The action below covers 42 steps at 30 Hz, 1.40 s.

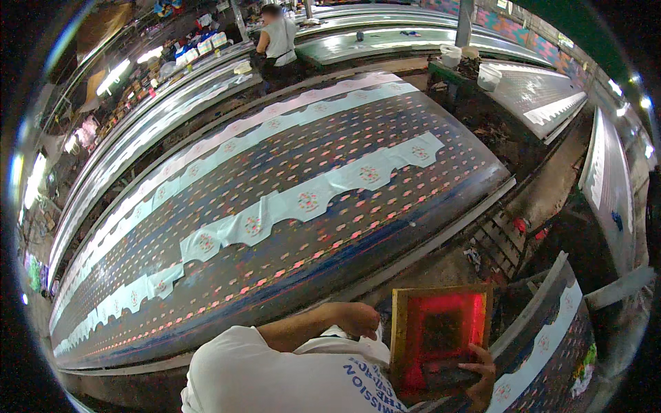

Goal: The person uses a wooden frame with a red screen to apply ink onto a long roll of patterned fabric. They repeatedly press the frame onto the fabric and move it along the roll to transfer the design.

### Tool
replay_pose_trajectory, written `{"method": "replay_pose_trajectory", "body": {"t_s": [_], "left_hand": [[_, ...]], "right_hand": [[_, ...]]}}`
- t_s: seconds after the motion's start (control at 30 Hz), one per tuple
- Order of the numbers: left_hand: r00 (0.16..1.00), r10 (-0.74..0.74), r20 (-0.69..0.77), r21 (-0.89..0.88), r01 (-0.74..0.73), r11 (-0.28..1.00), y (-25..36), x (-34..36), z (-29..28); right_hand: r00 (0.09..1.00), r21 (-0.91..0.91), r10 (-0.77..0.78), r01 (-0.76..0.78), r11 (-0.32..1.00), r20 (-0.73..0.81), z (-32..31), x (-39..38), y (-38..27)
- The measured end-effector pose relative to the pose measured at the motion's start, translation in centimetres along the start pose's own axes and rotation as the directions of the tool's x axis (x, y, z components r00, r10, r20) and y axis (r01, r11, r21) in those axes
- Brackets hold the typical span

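A wooden-edged printing screen (401,323) stands tilted close to my body, its mesh glowing red around a dark middle. My right hand (480,377) grips its lower right side, fingers over the edge. A dark strip lies across the frame's lower part, beside those fingers; its kind is unclear. Left of the screen, my left hand (361,320) is curled in front of my white shirt. What it holds, if anything, is hidden. Before me on the long printing table (358,213) lie pale blue scalloped fabric pieces (308,198) with floral prints.
Another table (523,358) with printed fabric is at my lower right. White buckets (489,77) stand at the far right, by another long table (544,96). A metal rack (497,241) lies in the walkway. A person (279,41) stands among the far tables.
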<state>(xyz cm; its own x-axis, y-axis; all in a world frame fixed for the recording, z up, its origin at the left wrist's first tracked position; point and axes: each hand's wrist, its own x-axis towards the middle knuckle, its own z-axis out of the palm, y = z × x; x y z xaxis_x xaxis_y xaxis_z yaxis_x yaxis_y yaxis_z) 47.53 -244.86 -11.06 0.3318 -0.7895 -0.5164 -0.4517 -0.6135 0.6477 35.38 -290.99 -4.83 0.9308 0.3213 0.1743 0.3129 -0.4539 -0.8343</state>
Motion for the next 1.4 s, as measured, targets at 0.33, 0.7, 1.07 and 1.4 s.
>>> {"method": "replay_pose_trajectory", "body": {"t_s": [0.33, 0.7, 1.07, 1.4], "left_hand": [[0.755, 0.624, -0.202, -0.378, -0.648, 0.661, 5.2, 22.6, -15.8], [0.877, 0.475, 0.075, -0.480, -0.386, 0.788, 8.8, 42.5, -31.7], [0.868, 0.222, -0.444, -0.355, -0.398, 0.846, 11.7, 66.4, -53.8], [0.711, -0.414, -0.569, -0.384, 0.215, 0.898, 10.5, 74.2, -71.5]], "right_hand": [[0.937, 0.009, 0.301, -0.305, 0.952, -0.176, -16.3, 5.7, 8.5], [0.823, 0.021, 0.427, -0.453, 0.891, -0.376, -29.7, 15.0, 17.8], [0.893, -0.175, 0.099, -0.193, 0.966, -0.439, -51.0, 34.5, 39.7], [0.919, -0.062, 0.149, -0.183, 0.981, -0.365, -58.4, 58.3, 49.8]]}}
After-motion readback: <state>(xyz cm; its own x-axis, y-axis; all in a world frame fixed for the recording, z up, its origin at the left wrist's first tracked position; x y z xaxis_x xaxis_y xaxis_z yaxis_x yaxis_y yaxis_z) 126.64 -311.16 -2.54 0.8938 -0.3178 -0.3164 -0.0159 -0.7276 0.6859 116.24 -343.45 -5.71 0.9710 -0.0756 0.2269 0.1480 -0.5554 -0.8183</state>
